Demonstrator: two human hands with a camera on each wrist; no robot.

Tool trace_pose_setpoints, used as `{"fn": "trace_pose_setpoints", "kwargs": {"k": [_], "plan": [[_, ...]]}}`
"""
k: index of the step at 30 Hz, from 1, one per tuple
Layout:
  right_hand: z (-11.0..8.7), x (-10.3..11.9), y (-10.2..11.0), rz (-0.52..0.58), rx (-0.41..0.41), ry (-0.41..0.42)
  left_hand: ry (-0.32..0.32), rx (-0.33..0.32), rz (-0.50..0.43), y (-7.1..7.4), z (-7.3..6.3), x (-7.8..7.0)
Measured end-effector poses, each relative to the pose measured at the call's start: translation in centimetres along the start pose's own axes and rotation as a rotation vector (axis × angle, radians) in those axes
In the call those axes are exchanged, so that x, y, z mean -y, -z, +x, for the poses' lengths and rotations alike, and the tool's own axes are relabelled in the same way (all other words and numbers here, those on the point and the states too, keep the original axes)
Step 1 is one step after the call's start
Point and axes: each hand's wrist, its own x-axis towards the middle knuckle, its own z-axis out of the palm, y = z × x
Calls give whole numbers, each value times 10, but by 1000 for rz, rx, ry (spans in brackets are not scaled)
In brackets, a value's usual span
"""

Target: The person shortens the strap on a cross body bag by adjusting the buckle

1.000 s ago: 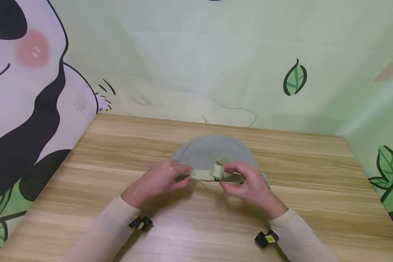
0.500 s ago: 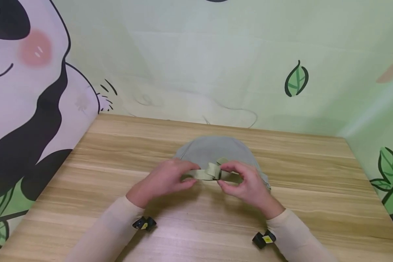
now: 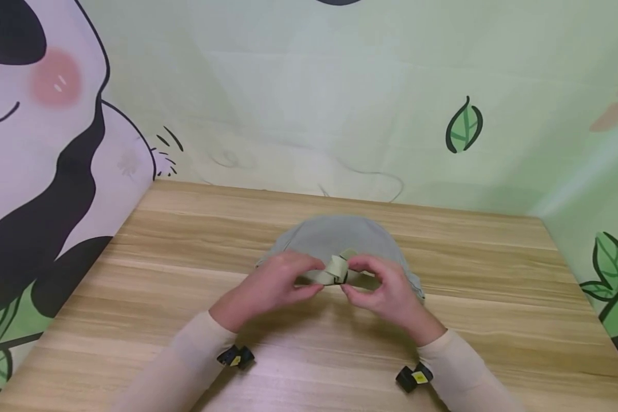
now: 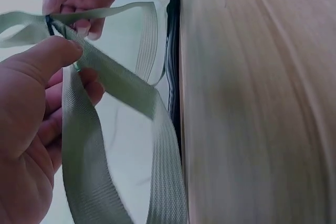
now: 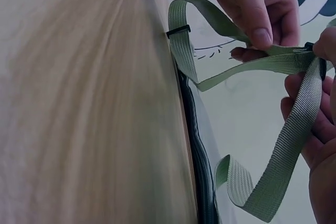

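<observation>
A grey fabric bag (image 3: 345, 232) lies on the table, its pale green webbing strap (image 3: 336, 265) raised above the near side. Thumb and finger of my left hand (image 3: 273, 280) pinch the strap just left of a small black slider buckle (image 5: 323, 69). My right hand (image 3: 391, 290) pinches the strap at that buckle, from the right. Between the hands the webbing stands up in a short loop. Several lengths of strap (image 4: 86, 150) hang below the left hand in the left wrist view. Fingertips of both hands are close together, hiding part of the buckle.
The bag's dark zipper (image 5: 197, 140) runs along its edge against the wooden table (image 3: 185, 229). A second black slider (image 5: 178, 31) sits on the strap farther along. Behind the table stands a printed wall (image 3: 288, 114) with a panda and leaves.
My left hand has moved right along the strap, closing in on my right hand and the buckle. The right hand has shifted only slightly left. The bag stays in place.
</observation>
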Motion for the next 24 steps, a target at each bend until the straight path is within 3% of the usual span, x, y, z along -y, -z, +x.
{"fn": "trace_pose_setpoints", "kwargs": {"k": [10, 17, 24], "plan": [[-3, 2, 3, 117, -3, -74, -64, 18, 64, 6, -7, 6], [-3, 0, 10, 132, -15, -97, -9, 51, 76, 11, -16, 13], [-3, -1, 16, 110, -19, -48, 40, 77, 82, 16, -20, 17]]}}
